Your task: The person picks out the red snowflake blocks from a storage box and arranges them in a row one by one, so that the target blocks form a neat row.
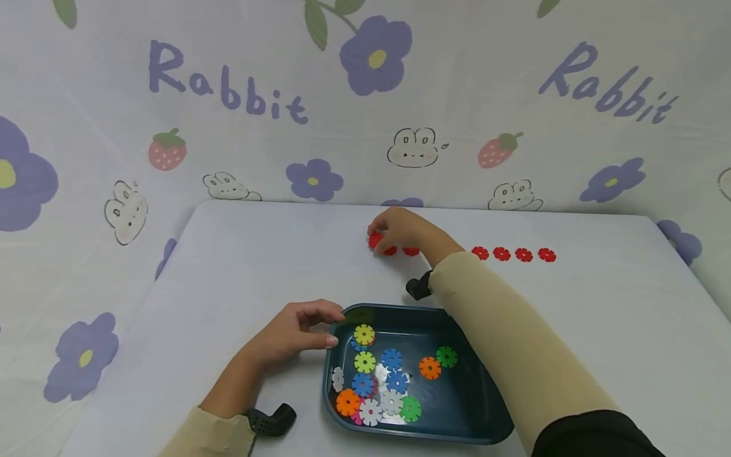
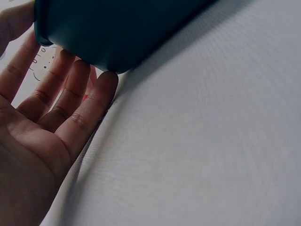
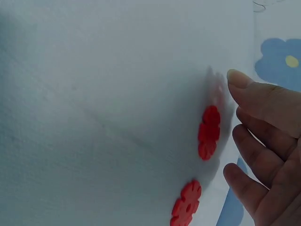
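My right hand reaches to the back of the white table and pinches a red flower-shaped disc at the left end of a row. Beside it lie more red discs; near the thumb in the right wrist view one reddish shape is blurred. My left hand rests at the left back corner of a dark teal tray, its fingers loosely extended against the outer wall. In the tray lie several notched discs, among them a yellow disc, an orange disc and a green disc.
Further right, the row goes on with several red discs; my right forearm crosses in front of part of it and over the tray's right side. Behind the table hangs a cloth printed with rabbits, flowers and strawberries.
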`<control>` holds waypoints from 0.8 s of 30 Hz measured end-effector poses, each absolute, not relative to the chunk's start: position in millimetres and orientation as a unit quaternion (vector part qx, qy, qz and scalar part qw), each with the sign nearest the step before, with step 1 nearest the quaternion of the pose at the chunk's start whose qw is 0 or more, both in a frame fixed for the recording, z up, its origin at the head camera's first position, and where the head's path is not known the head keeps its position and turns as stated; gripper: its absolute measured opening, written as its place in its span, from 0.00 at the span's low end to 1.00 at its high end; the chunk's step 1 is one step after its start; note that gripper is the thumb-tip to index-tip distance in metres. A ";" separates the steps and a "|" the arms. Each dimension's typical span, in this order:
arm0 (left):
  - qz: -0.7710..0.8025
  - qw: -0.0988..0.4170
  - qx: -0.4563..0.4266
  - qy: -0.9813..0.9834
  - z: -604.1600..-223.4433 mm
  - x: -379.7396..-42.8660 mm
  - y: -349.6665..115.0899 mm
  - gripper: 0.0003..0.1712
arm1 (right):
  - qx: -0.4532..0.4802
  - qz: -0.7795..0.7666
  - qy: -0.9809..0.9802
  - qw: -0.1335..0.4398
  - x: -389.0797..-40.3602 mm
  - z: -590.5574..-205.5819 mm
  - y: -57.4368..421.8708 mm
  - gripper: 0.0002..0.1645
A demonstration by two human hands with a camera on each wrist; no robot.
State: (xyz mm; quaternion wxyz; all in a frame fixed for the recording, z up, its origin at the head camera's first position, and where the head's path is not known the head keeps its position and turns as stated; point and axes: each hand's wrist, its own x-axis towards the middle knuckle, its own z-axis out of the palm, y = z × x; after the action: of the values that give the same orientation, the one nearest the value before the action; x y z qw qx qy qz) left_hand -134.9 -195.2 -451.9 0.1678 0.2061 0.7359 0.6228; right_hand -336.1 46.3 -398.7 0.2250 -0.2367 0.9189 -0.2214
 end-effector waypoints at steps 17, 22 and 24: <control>0.628 0.173 0.191 0.734 -452.3 -133.5 -191.5 0.19 | -0.233 -0.191 0.929 0.213 -324.8 -398.9 37.4 0.25; 0.623 0.170 0.193 0.738 -452.1 -134.3 -193.4 0.19 | -0.237 -0.219 0.925 0.202 -324.8 -388.4 46.0 0.24; 0.622 0.168 0.194 0.740 -451.8 -134.4 -194.6 0.19 | -0.251 -0.227 0.922 0.190 -323.9 -381.5 48.4 0.24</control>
State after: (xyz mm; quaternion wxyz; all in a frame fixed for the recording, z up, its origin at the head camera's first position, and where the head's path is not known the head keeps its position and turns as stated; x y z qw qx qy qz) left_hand -134.4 -194.6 -451.8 0.1683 0.1937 0.7397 0.6221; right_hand -323.9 48.4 -381.5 0.1901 -0.2505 0.9217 -0.2270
